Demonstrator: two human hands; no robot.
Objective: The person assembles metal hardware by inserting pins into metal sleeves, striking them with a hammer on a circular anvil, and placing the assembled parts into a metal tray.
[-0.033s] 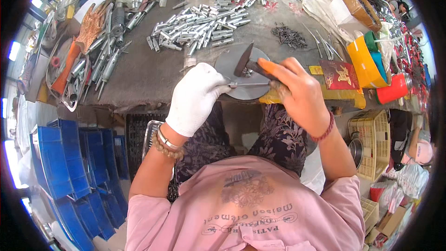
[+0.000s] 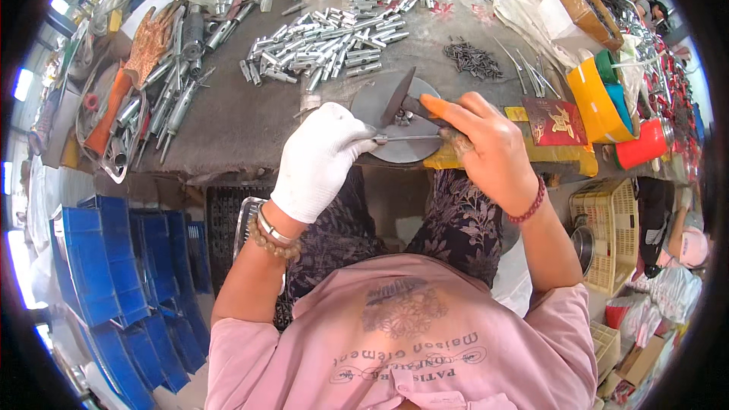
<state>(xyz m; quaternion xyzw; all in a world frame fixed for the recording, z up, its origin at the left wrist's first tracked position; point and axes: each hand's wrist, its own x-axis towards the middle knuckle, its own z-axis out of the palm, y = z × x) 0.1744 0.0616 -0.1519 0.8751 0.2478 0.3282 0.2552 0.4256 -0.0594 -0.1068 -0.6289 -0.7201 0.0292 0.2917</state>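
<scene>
My left hand [image 2: 323, 156], in a white knit glove, pinches one end of a slim metal rod [image 2: 414, 137] between thumb and fingers. The rod lies level across a round grey metal plate [image 2: 402, 153] at the table's near edge. My bare right hand [image 2: 490, 144] is closed round the handle of a hammer [image 2: 398, 99], its dark head over the plate. The rod's right end reaches my right fingers; whether they also touch it I cannot tell. Beyond the plate lies a pile of shiny metal tubes [image 2: 326, 45], and a small heap of dark pins [image 2: 472, 59] is to the right.
Left on the table are an orange glove [image 2: 114, 110] and longer metal tools [image 2: 178, 106]. At right stand a yellow container [image 2: 600, 102] and a red cylinder [image 2: 642, 146]. Blue bins [image 2: 102, 262] and a cream crate [image 2: 604, 235] flank my legs. Other people sit far right.
The hammer head has tilted slightly, and my right hand has shifted a little. My left hand holds its place on the rod.
</scene>
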